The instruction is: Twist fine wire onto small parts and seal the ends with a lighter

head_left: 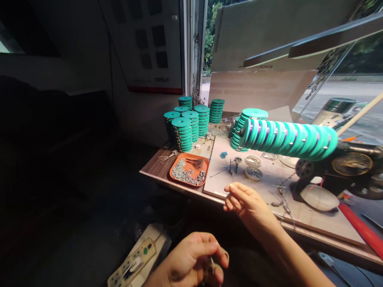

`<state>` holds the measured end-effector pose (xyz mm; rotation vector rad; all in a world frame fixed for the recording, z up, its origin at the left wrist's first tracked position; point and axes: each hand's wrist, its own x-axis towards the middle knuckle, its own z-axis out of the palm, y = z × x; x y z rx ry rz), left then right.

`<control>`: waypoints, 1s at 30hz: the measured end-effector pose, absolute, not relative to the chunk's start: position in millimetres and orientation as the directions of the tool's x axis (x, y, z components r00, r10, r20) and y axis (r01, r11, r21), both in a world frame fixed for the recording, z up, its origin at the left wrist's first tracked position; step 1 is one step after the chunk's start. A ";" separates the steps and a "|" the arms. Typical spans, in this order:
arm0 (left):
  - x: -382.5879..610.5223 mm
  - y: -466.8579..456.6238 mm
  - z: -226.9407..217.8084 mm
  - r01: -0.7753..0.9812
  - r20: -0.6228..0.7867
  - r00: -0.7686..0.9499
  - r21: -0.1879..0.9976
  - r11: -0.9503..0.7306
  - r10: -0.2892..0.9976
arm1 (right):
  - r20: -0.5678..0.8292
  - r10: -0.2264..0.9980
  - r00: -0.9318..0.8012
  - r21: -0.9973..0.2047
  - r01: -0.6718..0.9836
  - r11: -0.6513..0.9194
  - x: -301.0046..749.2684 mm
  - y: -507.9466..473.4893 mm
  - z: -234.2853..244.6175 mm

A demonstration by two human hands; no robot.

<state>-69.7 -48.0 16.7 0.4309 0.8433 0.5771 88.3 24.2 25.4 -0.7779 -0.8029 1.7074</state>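
My left hand (194,255) is low in front of the table, its fingers curled around a small shiny piece (212,261), too small to name. Higher and to the right, my right hand (243,199) hovers at the table's front edge, thumb and fingertips pinched together; whatever lies between them, I cannot make out. Nearest to it on the pale board (218,175) are thin wire pieces (230,169) and two small round dishes of tiny parts, one white (253,160) and one with grey bits (253,173). An orange tray (171,175) holds sleeves, metal bits, weights and wires.
Stacks of green spools (182,133) stand at the back left of the table. A row of green spools (289,137) sits on a rod over the right side, by a black machine (353,167). A power strip (134,263) lies below left.
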 end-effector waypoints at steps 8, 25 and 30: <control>-70.1 -48.2 18.7 -0.308 -0.525 0.513 0.626 0.717 0.679 | -0.123 0.966 -0.226 -0.817 -0.529 -0.228 88.1 24.0 25.9; -73.0 -51.0 7.2 -0.353 -0.535 0.514 0.580 0.734 0.670 | -0.145 0.970 -0.197 -0.846 -0.484 -0.225 90.9 30.0 21.6; -67.1 -49.2 -14.0 0.048 -0.439 0.322 0.893 0.448 0.839 | -0.171 0.966 -0.192 -0.879 -0.414 -0.238 99.2 18.0 22.8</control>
